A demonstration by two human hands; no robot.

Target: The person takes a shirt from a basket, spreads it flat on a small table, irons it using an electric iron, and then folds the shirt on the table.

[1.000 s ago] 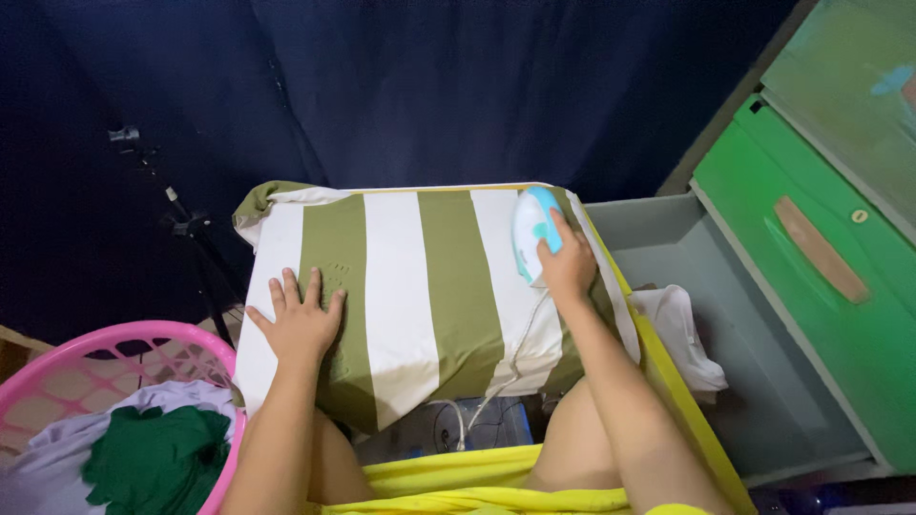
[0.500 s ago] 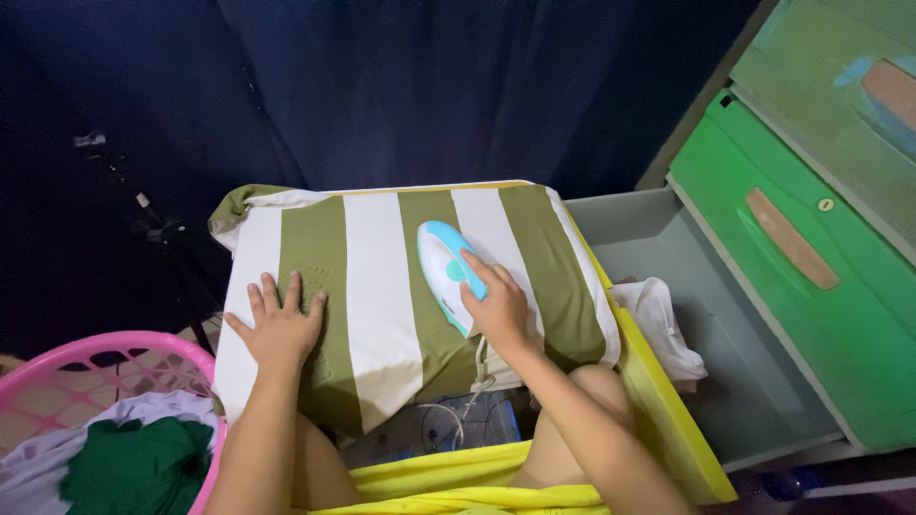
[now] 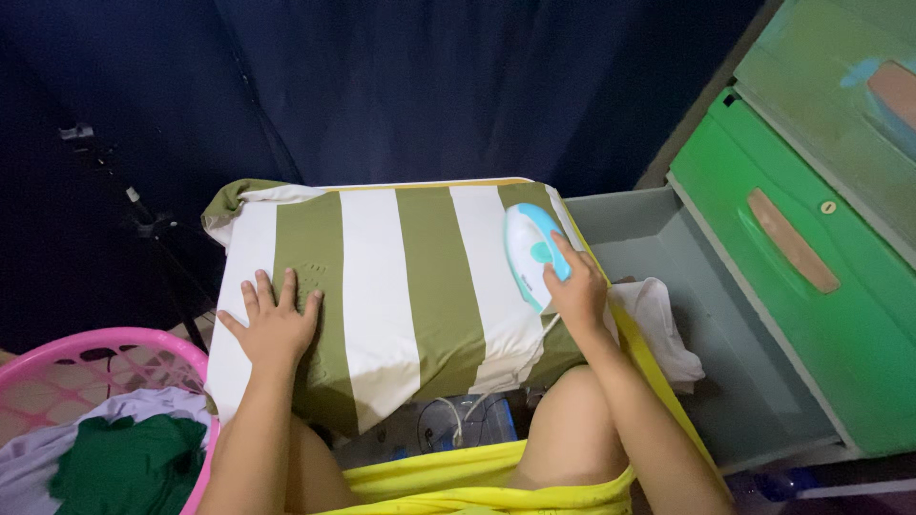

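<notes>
An olive and white striped cloth lies spread over a low yellow-edged board in front of me. My left hand rests flat on its left part, fingers apart, pressing the fabric down. My right hand grips a small white and turquoise iron that sits on the right end of the cloth. The iron's white cord hangs down from the cloth's near edge toward my lap.
A pink laundry basket with green and pale clothes stands at lower left. To the right is an open grey drawer with a white cloth on its edge, beside green drawer fronts. A dark curtain hangs behind. A tripod stands at left.
My right hand slid the iron from the right end to the middle of the cloth and back to the right end. My left hand stayed pressed on the left side.
</notes>
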